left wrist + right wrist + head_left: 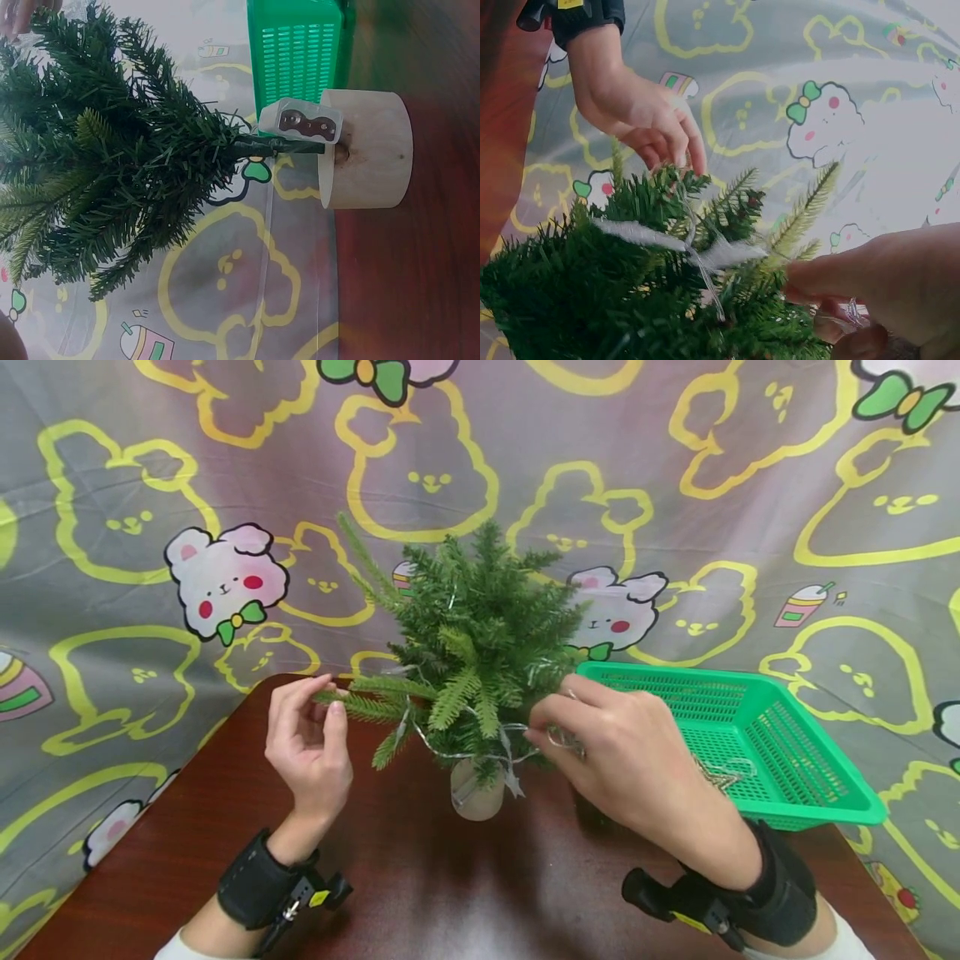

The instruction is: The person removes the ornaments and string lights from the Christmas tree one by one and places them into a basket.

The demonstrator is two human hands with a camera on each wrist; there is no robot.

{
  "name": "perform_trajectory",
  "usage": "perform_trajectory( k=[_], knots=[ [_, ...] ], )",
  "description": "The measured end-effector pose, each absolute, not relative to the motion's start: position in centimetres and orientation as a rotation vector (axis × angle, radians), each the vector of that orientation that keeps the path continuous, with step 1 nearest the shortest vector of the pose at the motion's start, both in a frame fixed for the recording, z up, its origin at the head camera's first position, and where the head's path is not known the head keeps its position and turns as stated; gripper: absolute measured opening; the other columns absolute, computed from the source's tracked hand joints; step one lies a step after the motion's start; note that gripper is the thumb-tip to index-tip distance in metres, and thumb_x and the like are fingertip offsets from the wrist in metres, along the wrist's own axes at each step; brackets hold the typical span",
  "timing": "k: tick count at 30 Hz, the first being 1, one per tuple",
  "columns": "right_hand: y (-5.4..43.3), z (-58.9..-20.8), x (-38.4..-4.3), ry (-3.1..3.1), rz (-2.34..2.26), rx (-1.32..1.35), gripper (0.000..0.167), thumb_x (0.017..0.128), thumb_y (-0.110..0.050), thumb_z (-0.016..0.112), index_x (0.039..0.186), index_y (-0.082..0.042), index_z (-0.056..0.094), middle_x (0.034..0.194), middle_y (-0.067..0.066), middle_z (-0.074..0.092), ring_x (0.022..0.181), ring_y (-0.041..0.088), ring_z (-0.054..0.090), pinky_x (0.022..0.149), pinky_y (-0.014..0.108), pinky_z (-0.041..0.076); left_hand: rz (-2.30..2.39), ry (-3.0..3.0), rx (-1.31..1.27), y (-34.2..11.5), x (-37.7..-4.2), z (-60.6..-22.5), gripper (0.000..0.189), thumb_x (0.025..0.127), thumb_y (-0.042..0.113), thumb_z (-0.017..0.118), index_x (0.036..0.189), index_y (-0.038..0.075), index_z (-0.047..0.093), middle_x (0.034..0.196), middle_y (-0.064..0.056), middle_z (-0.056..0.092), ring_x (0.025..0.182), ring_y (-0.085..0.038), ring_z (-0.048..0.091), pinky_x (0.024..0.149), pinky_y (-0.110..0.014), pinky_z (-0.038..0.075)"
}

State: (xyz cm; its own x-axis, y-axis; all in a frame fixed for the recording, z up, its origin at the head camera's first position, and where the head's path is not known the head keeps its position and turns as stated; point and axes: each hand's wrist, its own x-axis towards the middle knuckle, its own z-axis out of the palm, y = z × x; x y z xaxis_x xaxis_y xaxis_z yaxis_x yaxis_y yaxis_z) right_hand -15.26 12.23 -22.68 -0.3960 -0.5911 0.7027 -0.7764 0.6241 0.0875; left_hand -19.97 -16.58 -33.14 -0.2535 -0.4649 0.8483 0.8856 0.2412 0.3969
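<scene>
A small artificial Christmas tree (487, 602) stands upright in a pale round base (477, 793). Silvery string lights (442, 753) with pale ornaments, one a star (513, 783), loop across its lower front branches. My left hand (307, 743) pinches the tip of a lower left branch (375, 706) between thumb and fingers. On the tree's other side, my right hand (622, 752) holds a bunched length of the light wire in curled fingers, also seen from the right wrist beside a white ornament (731, 255). A clear battery box (309, 121) sits against the trunk, above the base.
A green plastic basket (862, 802) stands at the right, partly behind my right hand, with a gold glittery ornament (716, 777) inside. The brown table (390, 893) ends at a patterned cloth (300, 468) hanging behind it.
</scene>
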Motion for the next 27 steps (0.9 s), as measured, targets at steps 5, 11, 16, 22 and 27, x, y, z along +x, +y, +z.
perform_trajectory(
  k=[5, 11, 16, 22, 27],
  knots=[
    [12.2, -23.0, -15.2, -2.105, 0.397, 1.053, 0.013, 0.084, -0.012, 0.076, 0.088, -0.018, 0.066, 0.08, -0.008, 0.066, 0.055, 0.003, 0.051, 0.047, 0.019, 0.033, -1.34, -1.214, -0.488, -16.3, -19.8, -33.0, 0.024, 0.083, -0.01, 0.058, 0.102, -0.023, 0.062, 0.099, -0.009, 0.061, 0.084, -0.017, 0.065, 0.065, -0.018, 0.049],
    [12.3, -23.3, -15.2, -2.123, 0.439, 1.029, 0.017, 0.087, -0.003, 0.07, 0.099, -0.015, 0.072, 0.088, -0.003, 0.076, 0.059, 0.008, 0.064, 0.046, 0.02, 0.038, -1.323, -1.185, -0.519, -16.0, -19.5, -32.9, 0.023, 0.081, -0.008, 0.058, 0.098, -0.024, 0.062, 0.096, -0.011, 0.061, 0.082, -0.017, 0.064, 0.067, -0.019, 0.051],
    [12.3, -23.4, -15.0, -2.126, 0.455, 1.032, 0.025, 0.087, 0.005, 0.061, 0.1, -0.013, 0.073, 0.082, -0.003, 0.068, 0.052, 0.004, 0.046, 0.045, 0.018, 0.029, -1.324, -1.18, -0.528, -15.8, -19.3, -32.7, 0.023, 0.081, -0.008, 0.058, 0.097, -0.024, 0.062, 0.095, -0.011, 0.061, 0.081, -0.017, 0.064, 0.069, -0.019, 0.052],
    [12.0, -23.5, -14.8, -2.15, 0.528, 1.025, 0.006, 0.09, -0.011, 0.062, 0.088, -0.014, 0.066, 0.078, -0.005, 0.058, 0.057, 0.002, 0.035, 0.05, 0.018, 0.031, -1.277, -1.184, -0.516, -15.6, -19.0, -32.6, 0.023, 0.082, -0.005, 0.06, 0.094, -0.024, 0.062, 0.091, -0.014, 0.06, 0.081, -0.015, 0.064, 0.067, -0.018, 0.051],
    [12.0, -23.6, -14.8, -2.152, 0.505, 1.004, 0.03, 0.082, -0.029, 0.08, 0.078, -0.014, 0.054, 0.072, -0.006, 0.049, 0.059, 0.003, 0.038, 0.051, 0.019, 0.033, -1.207, -1.191, -0.517, -15.4, -18.7, -32.7, 0.026, 0.085, 0.003, 0.063, 0.092, -0.022, 0.064, 0.086, -0.02, 0.058, 0.079, -0.013, 0.065, 0.067, -0.015, 0.05]
  ],
)
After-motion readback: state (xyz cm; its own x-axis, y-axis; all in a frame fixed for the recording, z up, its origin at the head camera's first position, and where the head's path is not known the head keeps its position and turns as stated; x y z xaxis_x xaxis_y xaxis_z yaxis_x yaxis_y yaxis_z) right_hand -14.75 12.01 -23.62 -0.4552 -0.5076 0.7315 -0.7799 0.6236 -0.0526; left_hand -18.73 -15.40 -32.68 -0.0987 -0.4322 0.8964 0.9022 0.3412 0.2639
